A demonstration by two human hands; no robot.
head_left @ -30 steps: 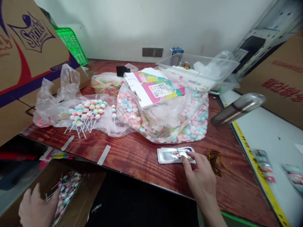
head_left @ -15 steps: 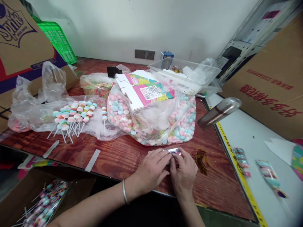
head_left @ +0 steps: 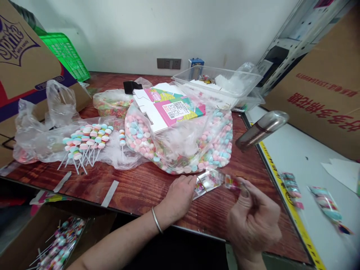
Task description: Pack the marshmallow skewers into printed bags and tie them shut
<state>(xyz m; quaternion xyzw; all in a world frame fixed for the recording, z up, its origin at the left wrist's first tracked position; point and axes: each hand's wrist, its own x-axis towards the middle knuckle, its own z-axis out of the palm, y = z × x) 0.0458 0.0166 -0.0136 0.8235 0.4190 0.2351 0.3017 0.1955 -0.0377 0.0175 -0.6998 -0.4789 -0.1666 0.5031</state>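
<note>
My left hand [head_left: 179, 198] rests on the wooden table [head_left: 146, 183] near its front edge, fingers curled against the end of a small clear printed sleeve bag [head_left: 210, 181]. My right hand [head_left: 253, 221] is raised just right of it, fingers pinched on the other end of that bag, which lifts off the table. Behind the hands lies a big clear bag of pastel candies [head_left: 180, 142]. A row of pastel lollipops on white sticks [head_left: 86, 144] lies at the left on crumpled plastic.
Flat pink cartons [head_left: 168, 107] lie on the candy bag; a clear plastic bin [head_left: 219, 84] stands behind. A metal cylinder [head_left: 261, 129] juts in at right above a white board [head_left: 309, 168] with packed lollipops. Cardboard boxes flank both sides; an open box of lollipops [head_left: 56, 243] sits below left.
My left hand came up from the box at lower left onto the table. Both hands met at the stack of small bags; the right hand has now pulled one bag up and rightward.
</note>
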